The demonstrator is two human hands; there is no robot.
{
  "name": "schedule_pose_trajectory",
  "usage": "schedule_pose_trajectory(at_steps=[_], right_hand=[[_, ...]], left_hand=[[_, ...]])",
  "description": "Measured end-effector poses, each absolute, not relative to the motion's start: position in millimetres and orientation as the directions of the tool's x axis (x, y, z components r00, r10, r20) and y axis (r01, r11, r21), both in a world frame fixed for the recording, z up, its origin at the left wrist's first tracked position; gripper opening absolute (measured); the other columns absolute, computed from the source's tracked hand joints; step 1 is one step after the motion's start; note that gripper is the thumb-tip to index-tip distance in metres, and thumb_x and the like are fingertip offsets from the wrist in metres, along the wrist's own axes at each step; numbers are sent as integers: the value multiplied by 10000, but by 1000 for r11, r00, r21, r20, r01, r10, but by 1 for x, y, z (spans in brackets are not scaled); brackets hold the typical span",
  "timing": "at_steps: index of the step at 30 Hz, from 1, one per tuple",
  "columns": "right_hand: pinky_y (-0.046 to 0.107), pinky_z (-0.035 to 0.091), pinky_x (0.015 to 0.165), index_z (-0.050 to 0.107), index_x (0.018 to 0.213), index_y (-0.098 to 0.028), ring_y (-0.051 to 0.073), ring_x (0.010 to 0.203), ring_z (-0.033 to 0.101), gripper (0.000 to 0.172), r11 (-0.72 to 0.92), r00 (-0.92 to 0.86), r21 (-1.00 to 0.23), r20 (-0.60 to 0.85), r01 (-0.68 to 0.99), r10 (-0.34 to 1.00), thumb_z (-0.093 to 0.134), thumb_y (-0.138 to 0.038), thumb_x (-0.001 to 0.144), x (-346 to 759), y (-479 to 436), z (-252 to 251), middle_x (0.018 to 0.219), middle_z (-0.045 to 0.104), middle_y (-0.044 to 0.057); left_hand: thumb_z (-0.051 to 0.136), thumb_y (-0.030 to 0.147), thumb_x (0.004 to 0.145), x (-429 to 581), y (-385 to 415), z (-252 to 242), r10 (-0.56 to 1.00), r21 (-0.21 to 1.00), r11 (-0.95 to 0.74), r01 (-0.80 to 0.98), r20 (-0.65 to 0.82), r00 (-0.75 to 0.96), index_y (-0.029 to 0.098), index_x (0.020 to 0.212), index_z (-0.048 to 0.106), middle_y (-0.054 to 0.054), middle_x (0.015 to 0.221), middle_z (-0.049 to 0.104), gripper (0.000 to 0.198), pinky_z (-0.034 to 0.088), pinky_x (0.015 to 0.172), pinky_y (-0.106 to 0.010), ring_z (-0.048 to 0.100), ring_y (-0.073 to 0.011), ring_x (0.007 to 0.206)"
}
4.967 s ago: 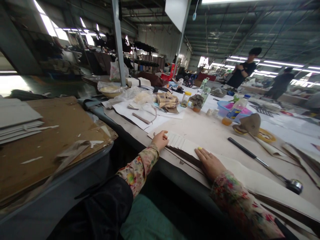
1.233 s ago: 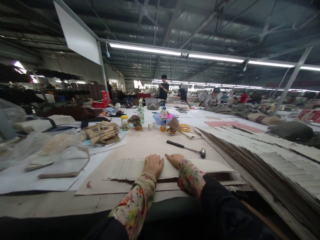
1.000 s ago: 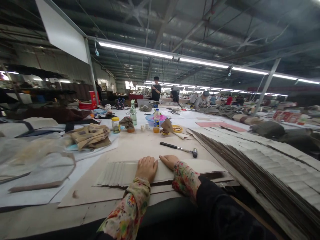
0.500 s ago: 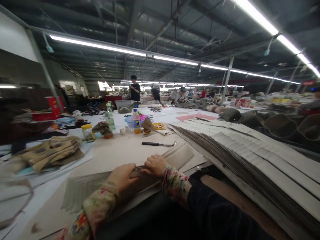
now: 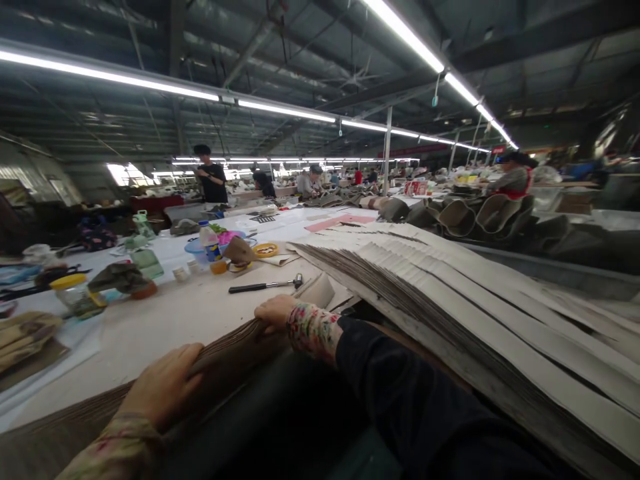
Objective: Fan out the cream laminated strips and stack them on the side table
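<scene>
My left hand [image 5: 163,385] grips the near edge of a stack of thin brown-backed sheets [image 5: 235,343] that is tilted up off the table's front edge. My right hand [image 5: 275,311] holds the same stack further right, fingers curled over its top edge. Both wrists wear floral sleeves. To the right, a long fanned row of white strips [image 5: 450,300] lies overlapped across the table. A black-handled hammer [image 5: 265,286] rests on the pale tabletop [image 5: 175,320] just beyond my right hand.
Jars, a drink bottle [image 5: 210,243], a blue bowl, a yellow tape roll [image 5: 265,250] and folded cloths sit at the back left. Rolled grey material [image 5: 465,213] is piled at the right. Several people stand or sit at tables further back.
The view has swung right. Both hands have lifted the stack's near edge from flat on the table to a steep tilt and now grip it.
</scene>
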State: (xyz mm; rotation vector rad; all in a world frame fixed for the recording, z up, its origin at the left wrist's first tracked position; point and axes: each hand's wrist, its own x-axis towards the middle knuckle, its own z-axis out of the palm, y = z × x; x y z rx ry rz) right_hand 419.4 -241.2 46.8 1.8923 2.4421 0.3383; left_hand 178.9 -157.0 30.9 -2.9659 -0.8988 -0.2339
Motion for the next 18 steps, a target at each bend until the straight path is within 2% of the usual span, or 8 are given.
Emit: schedule_pose_trajectory(at_steps=[2, 5, 7, 9, 11, 13, 15, 18], right_hand=[[315, 457, 671, 516, 963, -166, 215, 883, 576, 354, 226, -256, 199, 144, 954, 956, 515, -464, 771, 411, -263, 63, 992, 607, 63], [318, 464, 650, 547, 932, -162, 203, 793, 587, 503, 111, -134, 129, 183, 985, 974, 403, -616, 770, 403, -296, 94, 891, 626, 49], [342, 469, 669, 572, 927, -158, 207, 789, 587, 604, 6, -12, 38, 161, 999, 987, 339, -687, 750, 407, -312, 108, 875, 632, 51], [375, 470, 711, 586, 957, -151, 232, 857, 580, 650, -87, 93, -61, 106, 994, 990, 328, -705, 737, 419, -318, 106, 941, 633, 81], [406, 460, 781, 579, 1033, -138, 270, 964, 551, 702, -186, 187, -179, -10, 966, 982, 368, -721, 702, 436, -316, 86, 1056, 605, 121], [417, 445, 840, 547, 1121, -119, 294, 1041, 517, 788, -293, 252, -280, -173, 914, 952, 400, -740, 660, 455, -310, 56, 1149, 559, 149], [416, 450, 846, 534, 1151, -98, 299, 1047, 517, 833, -362, 284, -317, -265, 877, 922, 383, -750, 655, 470, -302, 27, 1165, 547, 166], [429, 457, 836, 529, 1161, -86, 308, 1039, 522, 900, -392, 298, -351, -293, 850, 908, 361, -785, 621, 482, -294, 5, 1164, 544, 180]], left_hand=[[400, 375, 765, 179, -155, 42, 537, 68, -843, 533, 143, 831, 202, 971, 540, -56, 965, 629, 304, 393, 804, -313, 546, -222, 906], [411, 460, 754, 190, -151, 68, 499, 132, -864, 486, 86, 863, 255, 1013, 539, 30, 980, 643, 354, 408, 796, -270, 550, -201, 905], [432, 499, 735, 207, -148, 84, 470, 110, -880, 462, 54, 881, 264, 1054, 541, 51, 999, 641, 411, 412, 806, -271, 555, -207, 917], [452, 503, 724, 230, -145, 89, 466, 15, -884, 466, 65, 882, 241, 1089, 550, 16, 1049, 629, 460, 393, 862, -333, 546, -238, 965], [471, 477, 721, 253, -142, 75, 465, -96, -875, 474, 108, 879, 226, 1165, 523, -41, 1173, 570, 513, 318, 950, -435, 492, -279, 1080], [439, 441, 752, 270, -139, 45, 478, -130, -864, 486, 90, 874, 234, 1246, 459, -72, 1297, 468, 536, 233, 1000, -502, 406, -291, 1189], [311, 388, 823, 277, -136, 6, 520, -53, -853, 519, -4, 854, 239, 1292, 403, -71, 1359, 395, 500, 229, 1012, -497, 356, -256, 1241], [164, 330, 870, 271, -130, -41, 559, 67, -829, 555, 89, 824, 280, 1349, 284, -10, 1412, 305, 496, 193, 1046, -453, 283, -188, 1290]])
